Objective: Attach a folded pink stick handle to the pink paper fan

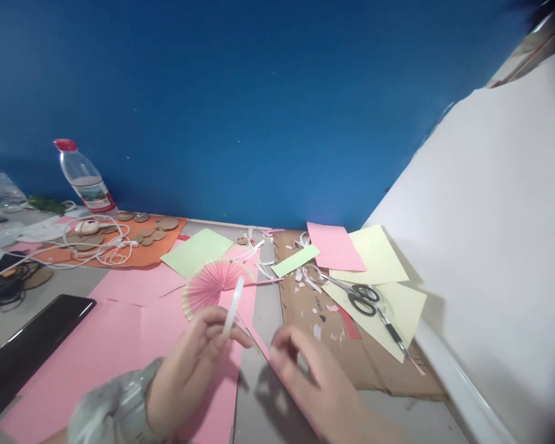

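My left hand [189,364] is closed, with a narrow, whitish, slightly see-through strip [234,302] standing up between its fingers. Just beyond the fingertips lies a round pleated pink paper fan [208,287] with a pale yellow-green edge and thin pink sticks running out from its middle. To the right, my right hand [309,370] hovers with thumb and fingers curled together; anything between their tips is too small to make out. A long thin pink paper strip [259,339] passes between the two hands. Large pink paper [139,345] lies beneath my left hand.
Scissors [363,299] and a pen [393,333] rest on pale yellow paper over brown cardboard [365,364]. Paper scraps lie nearby. Leftward are a black phone [37,351], tangled white cable [106,243], orange sheet [166,237] and bottle [86,179]. A blue wall [259,123] stands behind.
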`<control>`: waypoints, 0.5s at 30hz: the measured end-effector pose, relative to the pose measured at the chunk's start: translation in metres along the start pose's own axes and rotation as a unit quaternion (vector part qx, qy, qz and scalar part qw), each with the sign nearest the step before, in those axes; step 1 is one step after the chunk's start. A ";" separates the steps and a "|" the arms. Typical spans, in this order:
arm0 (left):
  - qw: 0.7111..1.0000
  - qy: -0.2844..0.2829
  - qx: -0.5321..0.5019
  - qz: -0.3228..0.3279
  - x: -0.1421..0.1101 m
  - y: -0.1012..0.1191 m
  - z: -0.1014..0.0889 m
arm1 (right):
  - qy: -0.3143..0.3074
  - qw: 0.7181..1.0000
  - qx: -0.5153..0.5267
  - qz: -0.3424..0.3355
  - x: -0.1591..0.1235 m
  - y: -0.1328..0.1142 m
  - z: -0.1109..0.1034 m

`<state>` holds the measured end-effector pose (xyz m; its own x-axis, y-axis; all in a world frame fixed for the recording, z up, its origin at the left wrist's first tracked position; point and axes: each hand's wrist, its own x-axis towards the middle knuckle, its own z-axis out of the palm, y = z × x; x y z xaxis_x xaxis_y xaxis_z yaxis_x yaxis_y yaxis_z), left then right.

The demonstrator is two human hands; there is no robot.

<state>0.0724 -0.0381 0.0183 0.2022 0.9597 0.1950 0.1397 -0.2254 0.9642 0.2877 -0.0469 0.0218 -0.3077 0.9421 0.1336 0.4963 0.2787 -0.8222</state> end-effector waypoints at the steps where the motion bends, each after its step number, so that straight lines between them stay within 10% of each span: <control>1: 0.999 -0.031 -0.023 -0.008 -0.005 -0.003 0.007 | 0.000 0.999 0.042 0.029 0.011 0.000 -0.003; 9: 0.980 -0.189 0.063 0.022 -0.004 -0.015 0.018 | -0.127 0.926 0.331 0.134 0.030 0.004 0.005; 15: 0.970 -0.228 0.086 0.004 -0.004 -0.010 0.020 | -0.071 0.966 0.220 0.119 0.022 0.002 0.012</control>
<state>0.0895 -0.0426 0.0042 0.6067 0.7923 0.0650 0.2878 -0.2952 0.9110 0.2723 -0.0280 0.0163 -0.3516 0.9257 -0.1393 0.1835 -0.0777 -0.9799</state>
